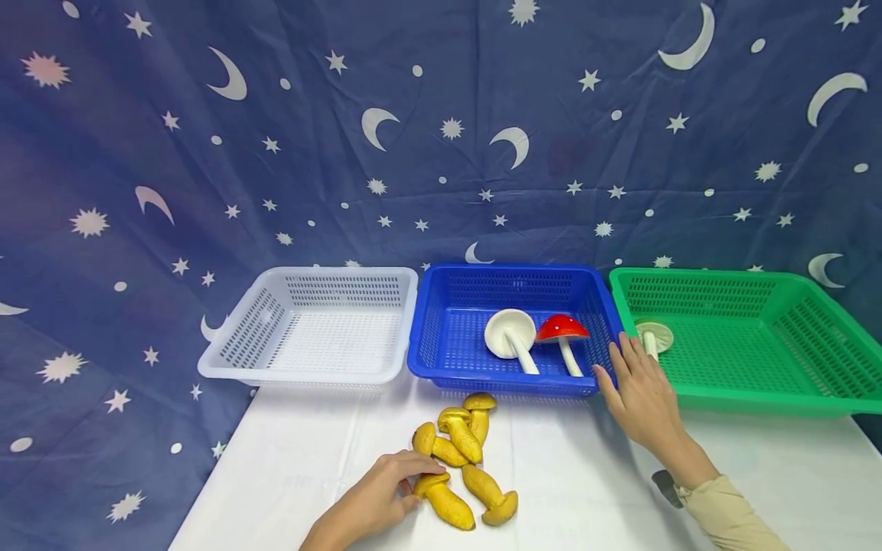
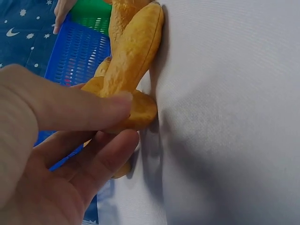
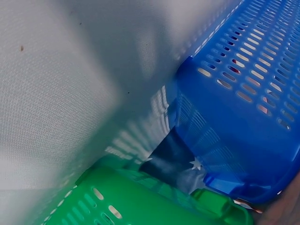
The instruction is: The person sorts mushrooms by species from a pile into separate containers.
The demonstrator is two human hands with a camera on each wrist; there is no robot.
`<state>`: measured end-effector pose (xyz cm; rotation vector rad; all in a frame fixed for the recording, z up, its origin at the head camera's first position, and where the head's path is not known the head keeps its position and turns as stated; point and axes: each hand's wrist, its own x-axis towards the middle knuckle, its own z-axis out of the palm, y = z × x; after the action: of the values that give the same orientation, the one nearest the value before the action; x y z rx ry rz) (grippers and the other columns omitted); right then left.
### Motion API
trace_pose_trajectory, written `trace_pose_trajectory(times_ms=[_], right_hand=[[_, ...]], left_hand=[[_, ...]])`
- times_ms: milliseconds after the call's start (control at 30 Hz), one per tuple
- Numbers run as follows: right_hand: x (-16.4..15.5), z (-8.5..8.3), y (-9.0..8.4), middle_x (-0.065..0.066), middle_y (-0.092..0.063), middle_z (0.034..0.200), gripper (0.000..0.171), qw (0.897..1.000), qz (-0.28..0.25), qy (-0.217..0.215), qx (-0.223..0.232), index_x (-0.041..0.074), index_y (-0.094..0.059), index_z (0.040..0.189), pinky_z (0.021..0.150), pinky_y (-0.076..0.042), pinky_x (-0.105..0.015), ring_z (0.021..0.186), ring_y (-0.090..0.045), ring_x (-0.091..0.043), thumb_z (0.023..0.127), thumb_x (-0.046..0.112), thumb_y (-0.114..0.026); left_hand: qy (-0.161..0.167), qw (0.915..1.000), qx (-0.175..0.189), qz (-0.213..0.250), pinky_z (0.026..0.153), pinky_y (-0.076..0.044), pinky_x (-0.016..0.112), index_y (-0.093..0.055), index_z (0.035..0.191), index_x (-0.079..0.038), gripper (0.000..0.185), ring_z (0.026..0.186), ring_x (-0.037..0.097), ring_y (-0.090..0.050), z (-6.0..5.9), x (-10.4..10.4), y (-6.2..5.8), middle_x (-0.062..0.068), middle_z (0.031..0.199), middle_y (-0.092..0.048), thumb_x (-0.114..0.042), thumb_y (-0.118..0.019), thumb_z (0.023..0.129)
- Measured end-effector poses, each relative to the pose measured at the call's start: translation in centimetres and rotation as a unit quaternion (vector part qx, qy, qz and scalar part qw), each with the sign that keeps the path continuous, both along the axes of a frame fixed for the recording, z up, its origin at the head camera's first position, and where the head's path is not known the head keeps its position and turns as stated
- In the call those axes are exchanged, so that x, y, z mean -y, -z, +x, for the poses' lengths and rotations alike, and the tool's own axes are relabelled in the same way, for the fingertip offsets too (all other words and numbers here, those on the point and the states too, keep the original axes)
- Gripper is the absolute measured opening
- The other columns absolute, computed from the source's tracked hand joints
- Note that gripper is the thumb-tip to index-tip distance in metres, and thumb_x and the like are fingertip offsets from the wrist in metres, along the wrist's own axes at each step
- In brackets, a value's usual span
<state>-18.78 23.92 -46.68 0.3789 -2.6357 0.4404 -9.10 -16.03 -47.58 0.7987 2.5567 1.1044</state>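
My left hand pinches the cap end of a yellow toy mushroom at the front of the white table. In the left wrist view, the thumb lies across that mushroom's cap, with fingers beneath. Several more yellow mushrooms lie loosely grouped beside and behind it. My right hand, fingers extended, is at the near corners where the blue basket and green basket meet; whether it touches their rims I cannot tell. The right wrist view shows the blue basket's perforated side but barely the hand.
In the blue basket lie a white mushroom and a red-capped mushroom. A white mushroom lies in the green basket, partly behind my right hand. A white basket stands at left. A star-and-moon cloth hangs behind.
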Motion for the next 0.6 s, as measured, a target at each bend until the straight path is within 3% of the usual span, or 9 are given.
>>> trace_pose_trajectory(times_ms=[333,600], right_hand=[[0.03,0.09,0.25,-0.029,-0.034,0.144,0.057,1.0,0.0,0.006,-0.005,-0.011,-0.046,0.132,0.111,-0.018,-0.054,0.135,-0.026,-0.044,0.099,0.035,-0.044],[0.21,0.11,0.21,-0.029,-0.034,0.144,0.056,1.0,-0.001,0.011,-0.009,-0.011,-0.046,0.132,0.111,-0.018,-0.055,0.135,-0.026,-0.043,0.098,0.034,-0.045]], left_hand=[[-0.007,0.9994,0.032,0.014,0.061,-0.049,0.02,-0.067,0.114,-0.018,0.048,0.069,0.004,-0.054,0.19,0.01,0.36,-0.015,0.099,-0.062,-0.003,-0.079,0.07],[0.001,0.9967,0.043,0.069,0.082,-0.052,0.023,-0.065,0.114,-0.018,0.044,0.093,0.003,-0.059,0.36,0.13,0.48,-0.011,0.11,-0.061,-0.007,-0.079,0.073]])
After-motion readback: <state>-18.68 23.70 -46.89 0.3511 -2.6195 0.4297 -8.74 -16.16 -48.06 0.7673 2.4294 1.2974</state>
